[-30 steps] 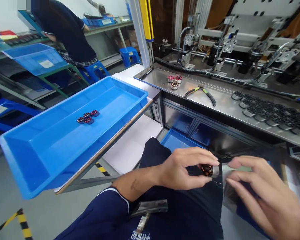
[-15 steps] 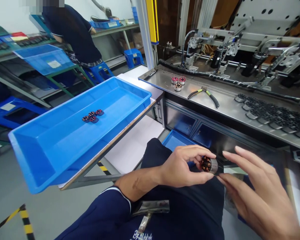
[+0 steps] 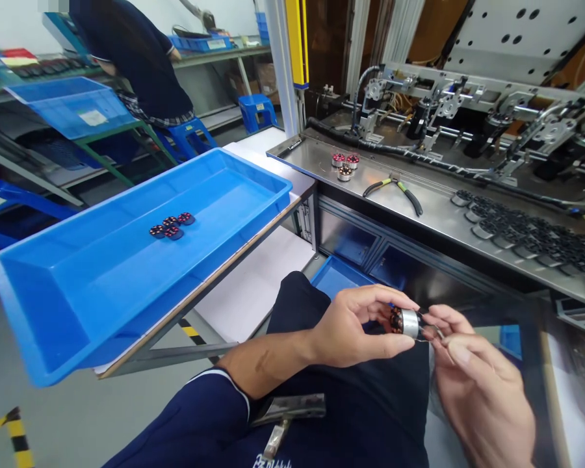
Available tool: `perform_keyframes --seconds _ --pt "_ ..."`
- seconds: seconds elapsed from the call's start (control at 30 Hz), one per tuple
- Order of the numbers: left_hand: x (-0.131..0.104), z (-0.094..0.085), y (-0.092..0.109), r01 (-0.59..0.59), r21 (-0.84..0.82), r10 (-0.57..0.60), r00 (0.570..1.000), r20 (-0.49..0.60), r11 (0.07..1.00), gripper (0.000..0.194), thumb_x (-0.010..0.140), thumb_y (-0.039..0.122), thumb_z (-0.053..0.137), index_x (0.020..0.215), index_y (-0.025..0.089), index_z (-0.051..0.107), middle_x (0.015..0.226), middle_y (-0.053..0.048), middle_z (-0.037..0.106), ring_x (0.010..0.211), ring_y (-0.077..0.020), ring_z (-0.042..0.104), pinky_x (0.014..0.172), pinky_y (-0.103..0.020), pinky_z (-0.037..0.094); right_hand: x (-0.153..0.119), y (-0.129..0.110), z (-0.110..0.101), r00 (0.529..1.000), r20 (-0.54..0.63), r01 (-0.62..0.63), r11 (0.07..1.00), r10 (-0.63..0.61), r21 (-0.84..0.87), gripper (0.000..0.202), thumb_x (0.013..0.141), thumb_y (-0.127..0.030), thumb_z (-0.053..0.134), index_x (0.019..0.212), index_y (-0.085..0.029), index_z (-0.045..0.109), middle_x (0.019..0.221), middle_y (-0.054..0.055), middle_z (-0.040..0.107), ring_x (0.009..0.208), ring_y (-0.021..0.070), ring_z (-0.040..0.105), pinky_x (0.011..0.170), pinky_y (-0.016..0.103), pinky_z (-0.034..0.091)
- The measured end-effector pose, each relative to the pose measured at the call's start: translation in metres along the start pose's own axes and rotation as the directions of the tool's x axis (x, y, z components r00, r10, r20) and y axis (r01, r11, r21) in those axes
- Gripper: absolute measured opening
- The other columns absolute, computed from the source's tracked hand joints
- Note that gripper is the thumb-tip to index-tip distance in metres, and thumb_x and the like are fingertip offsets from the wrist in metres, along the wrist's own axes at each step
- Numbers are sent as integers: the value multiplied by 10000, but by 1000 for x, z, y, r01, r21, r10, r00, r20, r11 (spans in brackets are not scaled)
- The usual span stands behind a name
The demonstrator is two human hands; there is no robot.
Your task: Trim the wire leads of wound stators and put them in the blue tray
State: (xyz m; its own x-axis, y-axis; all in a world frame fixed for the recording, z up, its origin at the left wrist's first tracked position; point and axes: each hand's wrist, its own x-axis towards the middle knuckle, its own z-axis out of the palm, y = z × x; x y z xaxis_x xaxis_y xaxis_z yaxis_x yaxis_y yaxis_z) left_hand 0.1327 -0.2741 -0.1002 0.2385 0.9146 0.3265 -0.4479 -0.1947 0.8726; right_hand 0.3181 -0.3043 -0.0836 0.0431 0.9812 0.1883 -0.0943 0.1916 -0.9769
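One motor part (image 3: 409,323) gripped between left fingers (image 3: 392,346); right fingers (image 3: 461,354) (just beside) pinch wires (image 3: 423,340).

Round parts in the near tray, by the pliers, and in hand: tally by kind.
Dark parts in blue tray: 4
Red-topped parts on metal bench: 2
Copper-topped part on metal bench: 1
Held part, left hand: 1
Total: 8

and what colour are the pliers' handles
The handles are lime green and black, best seen in the head view.
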Motion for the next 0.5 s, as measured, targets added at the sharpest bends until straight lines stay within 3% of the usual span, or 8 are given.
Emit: perform_keyframes --seconds 0.1,0.17,0.23,0.27,0.3,0.33,0.37,0.5 --pt "1 -7 -1 -68 75 71 997 -42 995 383 718 178 849 1079 106 742 1071 -138 739 831 -137 712 769 -246 609 12 5 -4 993 31 -117 992 116 48 156 826 -339 776 720 -226 759 1090 89 722 1022 226 706 814 332 613" --pt "1 -16 0 -96 131 106 991 -76 987 379 725 171 837 1087 103 744 1094 -151 741 840 -144 720 765 -242 613 40 -4 -9 994 91 -63 998 64 -13 144 809 -375 779 767 -238 773 1073 103 738 1012 255 716 793 366 611" --pt "3 -25 3 -130 201 155 981 -118 971 360 737 172 824 1083 109 747 1146 -164 733 864 -153 726 760 -238 615 82 -19 -9 986 24 165 978 -163 -126 172 777 -397 790 874 -255 787 1078 106 745 1008 283 716 815 420 599" --pt "3 -29 5 -146 232 181 974 -136 962 352 744 175 819 1082 112 747 1166 -167 727 871 -156 728 758 -236 616 108 -26 -4 949 -49 290 924 -311 -249 215 768 -395 788 929 -252 782 1102 108 740 1024 290 708 862 443 583" --pt "4 -33 6 -160 257 203 968 -148 953 344 751 179 815 1082 113 746 1177 -168 721 874 -156 729 759 -235 617 135 -30 4 876 -115 379 816 -468 -436 300 757 -392 787 1008 -228 768 1099 118 738 1021 292 703 920 458 560" --pt "4 -36 7 -170 274 218 964 -155 947 341 759 184 812 1085 112 742 1176 -166 717 874 -156 730 761 -235 617 162 -32 15 856 -78 342 673 -511 -656 391 780 -403 751 1098 -176 743 1134 150 727 1040 300 696 957 464 543" --pt "4 -38 8 -170 282 221 962 -160 944 343 771 188 808 1097 111 734 1153 -160 719 866 -153 729 762 -234 616 187 -31 29 902 -14 236 518 -432 -822 452 810 -418 708 1164 -136 711 1218 176 700 1104 301 678 998 451 522" --pt "1 -42 9 -195 292 249 955 -161 936 425 827 162 776 1228 143 635 1112 -134 746 856 -130 729 793 -231 608 261 3 91 983 14 85 382 -185 -920 807 779 -529 794 1376 -38 560 1356 313 601 1293 408 574 1079 547 445"
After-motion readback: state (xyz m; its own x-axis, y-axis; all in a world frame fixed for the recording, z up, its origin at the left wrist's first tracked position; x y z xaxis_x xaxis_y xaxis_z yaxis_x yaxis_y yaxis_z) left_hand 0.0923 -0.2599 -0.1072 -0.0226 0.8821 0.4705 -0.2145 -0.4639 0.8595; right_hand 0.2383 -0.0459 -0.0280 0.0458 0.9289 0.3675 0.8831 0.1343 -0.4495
